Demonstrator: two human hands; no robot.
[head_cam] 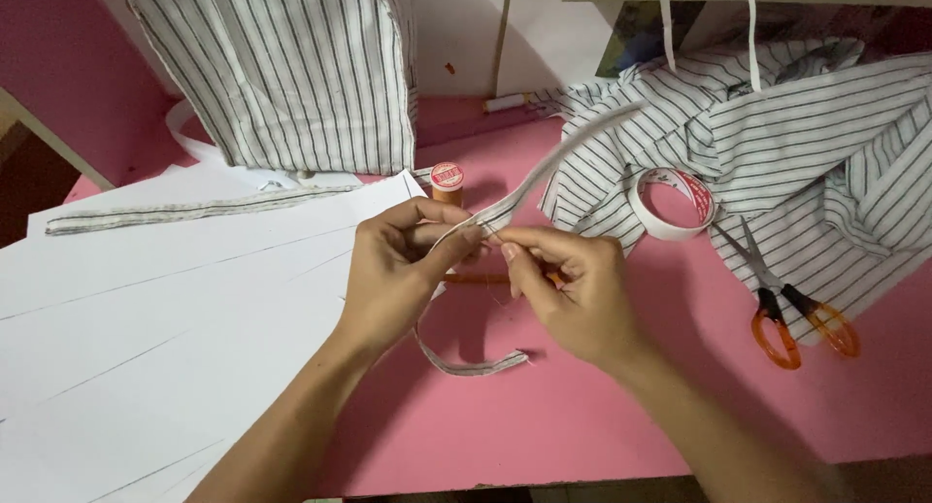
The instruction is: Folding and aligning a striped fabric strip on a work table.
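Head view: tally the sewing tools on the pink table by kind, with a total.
Scissors: 1
Tape roll: 1
Thread spool: 1
Total: 3
Both hands, left hand and right hand, pinch a striped strip.

A narrow striped fabric strip (pixel 544 168), white with thin dark lines and folded lengthwise into a flat band, is held pinched above the middle of the pink table (pixel 544 416). Its upper length rises in a gentle arc toward the far right of the table, ending over the heap of matching striped cloth there. Its lower length drops out of the pinch, curves down and lies on the bare pink surface in a shallow loop, the cut end pointing right, nearer the front edge than the back. A fine thread (pixel 490 233) shows at the pinched spot; whether a needle is on it cannot be told
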